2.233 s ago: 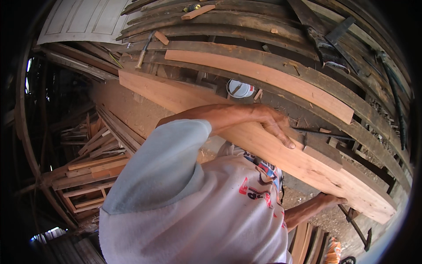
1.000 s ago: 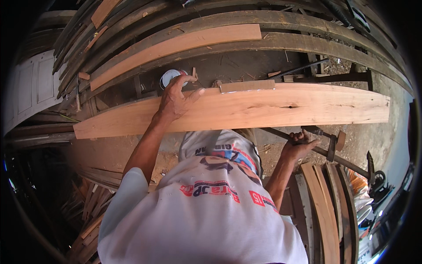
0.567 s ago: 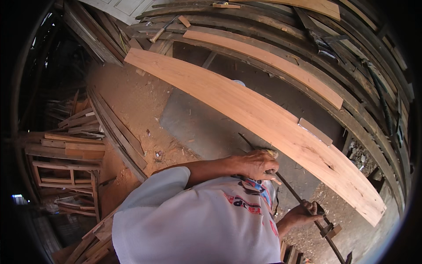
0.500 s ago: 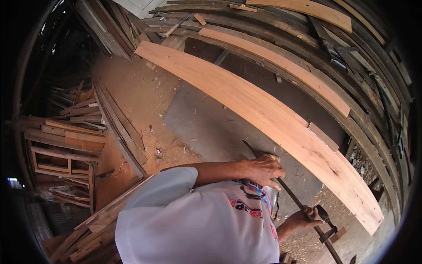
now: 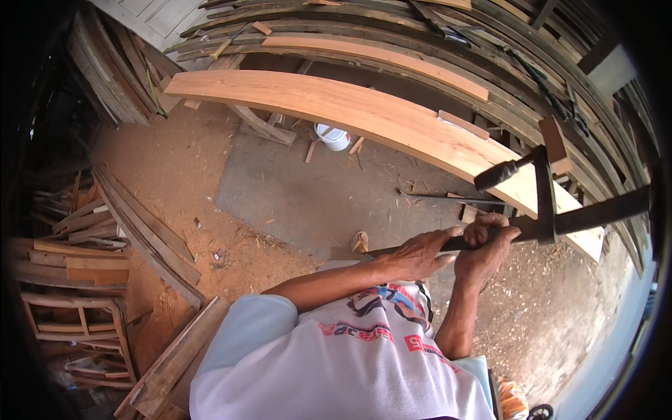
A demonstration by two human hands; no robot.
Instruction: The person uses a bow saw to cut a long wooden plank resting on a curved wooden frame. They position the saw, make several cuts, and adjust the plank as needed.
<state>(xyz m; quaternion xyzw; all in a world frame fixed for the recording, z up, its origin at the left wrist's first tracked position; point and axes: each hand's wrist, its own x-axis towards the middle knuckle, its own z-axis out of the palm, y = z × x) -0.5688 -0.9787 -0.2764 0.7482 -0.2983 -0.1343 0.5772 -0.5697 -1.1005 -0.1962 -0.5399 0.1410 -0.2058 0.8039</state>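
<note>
A long dark metal bar clamp [image 5: 602,212] slants across in front of me, its right end raised. My right hand [image 5: 483,248] is closed around the bar beside the sliding jaw and its screw handle [image 5: 500,175]. Further left, my left hand [image 5: 418,255] is loosely around the bar, fingers partly stretched along it; its palm side is hidden. A small wooden block [image 5: 555,145] sits at the clamp's jaw. Beyond the hands lies a long, wide light-brown plank [image 5: 336,105], partly behind the clamp. A small wood strip [image 5: 463,124] rests along the plank's far edge.
Stacked long boards [image 5: 392,35] fill the far side, with a narrower plank [image 5: 378,61] and a hammer [image 5: 227,43] on them. A white bucket [image 5: 332,137] stands below the wide plank. Wood piles [image 5: 77,266] and leaning boards [image 5: 147,231] line the left.
The bar clamp has swung up at its right end, closer to me. My right hand has moved up and left, nearer my left hand. The view has shifted, bringing the bucket into sight.
</note>
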